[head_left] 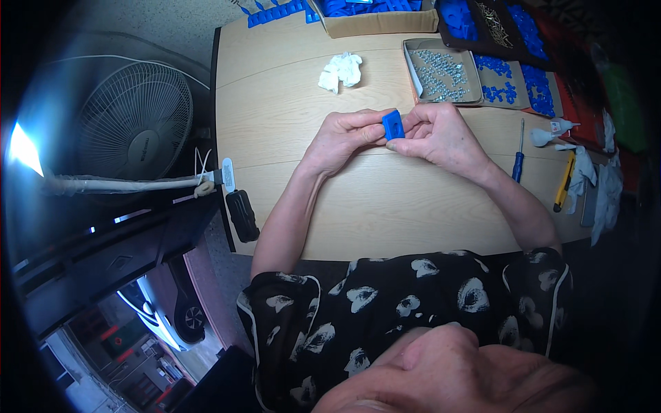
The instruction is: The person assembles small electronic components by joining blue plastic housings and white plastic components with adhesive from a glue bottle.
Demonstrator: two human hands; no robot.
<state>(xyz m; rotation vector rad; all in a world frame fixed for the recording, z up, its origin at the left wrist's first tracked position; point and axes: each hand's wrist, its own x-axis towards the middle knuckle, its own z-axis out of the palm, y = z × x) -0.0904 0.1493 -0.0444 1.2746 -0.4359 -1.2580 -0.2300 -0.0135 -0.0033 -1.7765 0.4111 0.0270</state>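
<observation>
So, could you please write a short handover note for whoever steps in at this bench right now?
Left hand and right hand both pinch one small blue plastic part above the wooden table.
Tray of small metal screws lies just beyond the hands; more blue parts lie to its right.
Blue-handled screwdriver, yellow utility knife and glue bottle lie to the right.
Crumpled white tissue lies further back on the left.
Done: one part picked up. Left: no tool is in hand yet.

Lower half of the blue plastic part (393,125) behind fingertips (377,135); probably small screws in tray (412,69).
</observation>
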